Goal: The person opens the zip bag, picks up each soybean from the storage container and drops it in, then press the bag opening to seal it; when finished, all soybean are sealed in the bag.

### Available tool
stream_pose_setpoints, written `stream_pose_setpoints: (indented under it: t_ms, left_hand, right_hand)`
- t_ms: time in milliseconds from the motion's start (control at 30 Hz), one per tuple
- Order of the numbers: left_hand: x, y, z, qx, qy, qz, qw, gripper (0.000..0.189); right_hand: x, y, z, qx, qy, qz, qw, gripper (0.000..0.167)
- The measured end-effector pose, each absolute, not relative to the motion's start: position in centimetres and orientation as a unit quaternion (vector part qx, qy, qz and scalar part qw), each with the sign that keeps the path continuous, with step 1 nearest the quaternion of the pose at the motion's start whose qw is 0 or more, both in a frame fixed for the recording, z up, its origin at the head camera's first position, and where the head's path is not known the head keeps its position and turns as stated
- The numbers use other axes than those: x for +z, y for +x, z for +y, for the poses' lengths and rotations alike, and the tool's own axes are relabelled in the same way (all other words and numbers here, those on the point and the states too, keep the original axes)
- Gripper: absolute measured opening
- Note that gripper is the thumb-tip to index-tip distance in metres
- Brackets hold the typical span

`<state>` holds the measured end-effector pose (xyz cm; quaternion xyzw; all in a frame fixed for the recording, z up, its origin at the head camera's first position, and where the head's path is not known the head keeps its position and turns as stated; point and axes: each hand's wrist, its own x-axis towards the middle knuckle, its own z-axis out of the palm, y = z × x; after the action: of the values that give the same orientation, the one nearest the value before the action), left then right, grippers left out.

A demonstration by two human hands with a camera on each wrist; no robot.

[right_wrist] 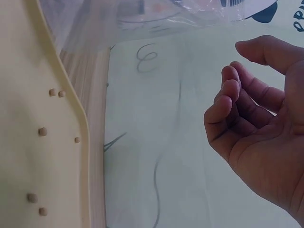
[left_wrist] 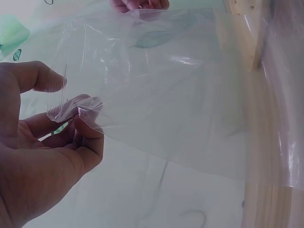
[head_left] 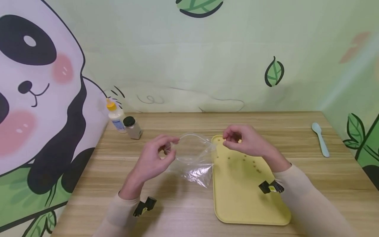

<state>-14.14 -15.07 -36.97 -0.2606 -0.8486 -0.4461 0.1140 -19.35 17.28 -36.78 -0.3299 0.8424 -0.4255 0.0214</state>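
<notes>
Plastic, clear and crinkled, hangs from my left hand (head_left: pixel 155 157) as a bag (head_left: pixel 196 172): I pinch one edge of it with my fingers curled, and the creases gather at my grip. The bag's upper rim bows in an arc, and its body is between my two hands, at the left edge of the yellow tray (head_left: pixel 245 205) as my head camera sees it. My right hand (head_left: pixel 245 140) is above the tray's far part, its fingers loosely bent and its thumb and fingertips apart; I see nothing in its grasp. Small tan pellets (head_left: pixel 254 166) lie scattered over the tray's far half. The tray rests on a wood-grain table (head_left: pixel 183 214). Well off to the right of it lies a pale blue spoon (head_left: pixel 320 140), bowl away from me. Beyond my left hand, a white squeeze bottle (head_left: pixel 117 120) with an orange cap stands just beside a small jar (head_left: pixel 134 130) with a black lid. I wear light sleeves (head_left: pixel 305 194), and a green backdrop (head_left: pixel 154 49) with a panda and leaves rises behind the table.
</notes>
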Motion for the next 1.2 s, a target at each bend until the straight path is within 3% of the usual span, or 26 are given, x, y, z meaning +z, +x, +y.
stream_pose_setpoints:
  t_ms: [233, 1200]
  left_hand:
    - [-37.0, -14.2, -15.1, -0.445, -0.263, -0.848, 0.117, 0.031]
    - [-36.9, -14.1, -15.1, -0.439, -0.267, -0.851, 0.109, 0.031]
  right_hand:
    - [-37.7, -19.1, 17.8, -0.413, -0.306, 0.857, 0.023, 0.018]
    - [-41.3, -18.3, 19.1, -0.364, -0.279, 0.889, 0.007, 0.019]
